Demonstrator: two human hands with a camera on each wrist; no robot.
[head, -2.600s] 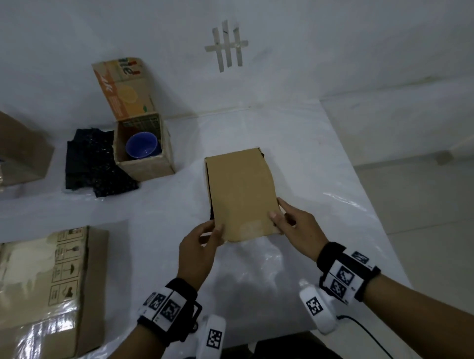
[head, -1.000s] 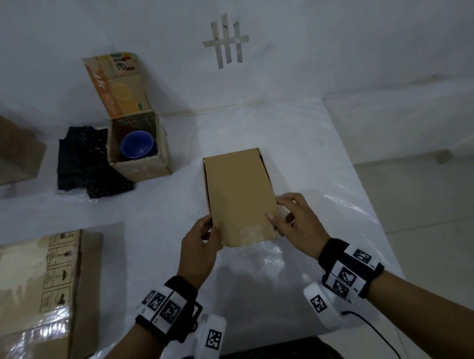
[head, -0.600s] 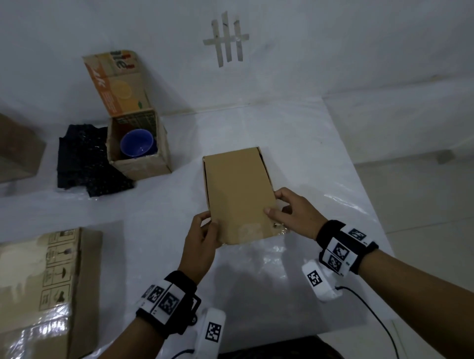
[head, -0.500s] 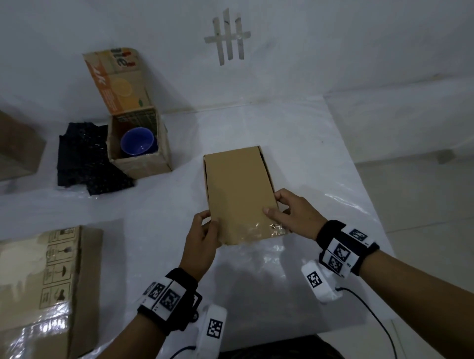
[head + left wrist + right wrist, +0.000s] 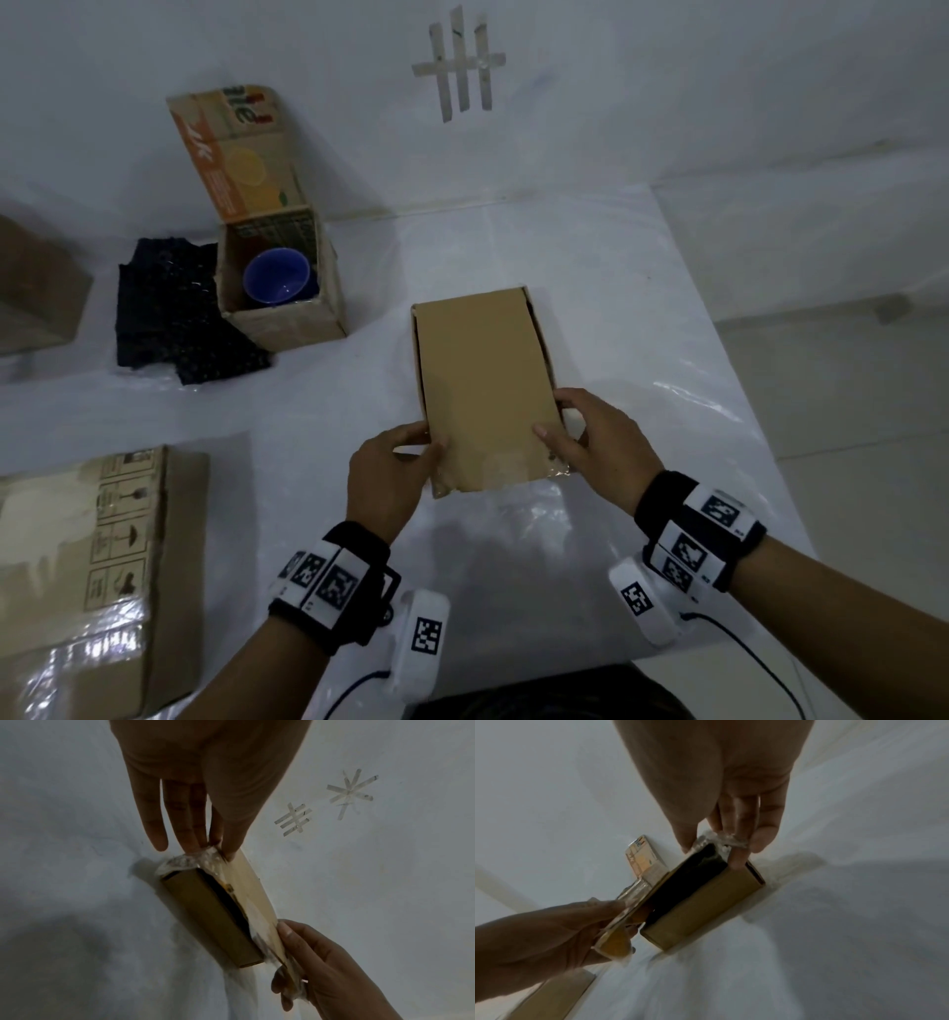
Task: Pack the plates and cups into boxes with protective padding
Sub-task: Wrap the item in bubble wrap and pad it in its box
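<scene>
On the white table I've got the brown box at centre, its flap lifted off the near edge. My left hand pinches the flap's near left corner and my right hand its right corner, both over crinkled clear tape. Far left, a blue cup sits in an open printed box.

White wall, taped marks, pale floor

Bare forearms, black wristbands on both wrists carrying white blocks printed with black square fiducial markers, white camera pods below each wrist with one marker each, thin black cables trailing back
</scene>
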